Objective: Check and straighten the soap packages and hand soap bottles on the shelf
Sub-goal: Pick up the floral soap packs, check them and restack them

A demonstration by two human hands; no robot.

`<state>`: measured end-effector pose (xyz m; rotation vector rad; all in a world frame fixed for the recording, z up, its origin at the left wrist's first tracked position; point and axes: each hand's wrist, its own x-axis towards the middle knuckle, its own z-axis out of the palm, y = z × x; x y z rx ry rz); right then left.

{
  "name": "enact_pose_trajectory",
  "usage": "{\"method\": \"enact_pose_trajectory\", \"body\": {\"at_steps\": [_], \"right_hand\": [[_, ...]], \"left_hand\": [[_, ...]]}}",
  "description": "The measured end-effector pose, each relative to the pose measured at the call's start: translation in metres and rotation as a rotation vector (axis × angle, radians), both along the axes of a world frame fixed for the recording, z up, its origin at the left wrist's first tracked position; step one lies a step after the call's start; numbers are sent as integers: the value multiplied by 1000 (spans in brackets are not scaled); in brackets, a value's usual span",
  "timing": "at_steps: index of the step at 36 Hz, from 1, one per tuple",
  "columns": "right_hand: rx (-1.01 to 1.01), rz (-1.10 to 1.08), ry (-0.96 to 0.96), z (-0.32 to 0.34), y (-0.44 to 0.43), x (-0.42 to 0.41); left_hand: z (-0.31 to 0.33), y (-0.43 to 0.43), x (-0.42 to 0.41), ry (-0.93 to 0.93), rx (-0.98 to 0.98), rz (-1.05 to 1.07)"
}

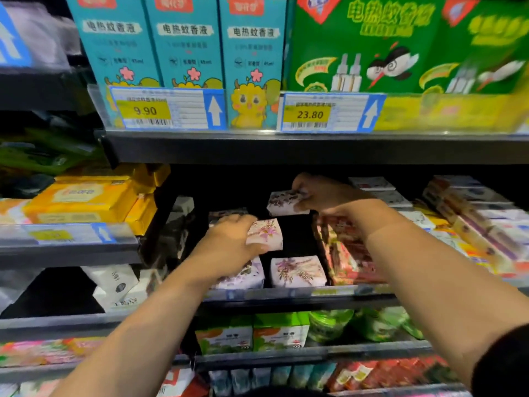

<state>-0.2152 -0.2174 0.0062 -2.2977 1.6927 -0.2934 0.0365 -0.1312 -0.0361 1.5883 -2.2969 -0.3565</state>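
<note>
My left hand [229, 242] grips a white soap package with pink flowers [267, 234], held above the middle shelf. Farther back, my right hand [317, 193] holds a second flowered soap package [282, 203] in the air under the shelf above. Two more flowered soap packages lie at the shelf's front: one [297, 272] fully in sight, the other [243, 277] partly under my left wrist. A dark gap lies between the held packages and the front row. No hand soap bottles are visible.
Red and pink soap boxes [349, 253] are stacked right of the gap, with white and purple boxes [472, 222] beyond. Yellow packs [83, 200] sit on the left shelf. Teal boxes [183, 44] and green boxes [363, 44] stand on the shelf above. Green packs [280, 333] fill the shelf below.
</note>
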Motion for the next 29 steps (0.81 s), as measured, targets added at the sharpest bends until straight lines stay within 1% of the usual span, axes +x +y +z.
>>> {"method": "enact_pose_trajectory", "body": {"at_steps": [4, 7, 11, 14, 18, 19, 21, 23, 26, 29], "right_hand": [[100, -12, -34, -7, 9, -18], [118, -5, -30, -13, 14, -16], [172, -28, 11, -25, 14, -6], [273, -29, 50, -37, 10, 0], [216, 38, 110, -32, 11, 9], [197, 45, 126, -30, 11, 11], [148, 45, 203, -28, 13, 18], [104, 52, 293, -27, 14, 24], [133, 112, 248, -26, 12, 32], [193, 159, 247, -19, 7, 35]], "left_hand": [[-5, -7, -34, -41, 87, -66], [-12, -11, -45, -60, 138, -87], [-7, -10, -39, -58, 58, -101], [4, -8, -21, -90, 29, -14], [0, -13, 8, -89, -54, 96], [-3, -14, 15, -108, -52, 128], [-9, -14, 25, -121, 22, 216], [-16, -12, 32, -54, 91, 280], [-26, -8, 37, 102, 142, 274], [-29, -6, 43, 183, 179, 232]]}}
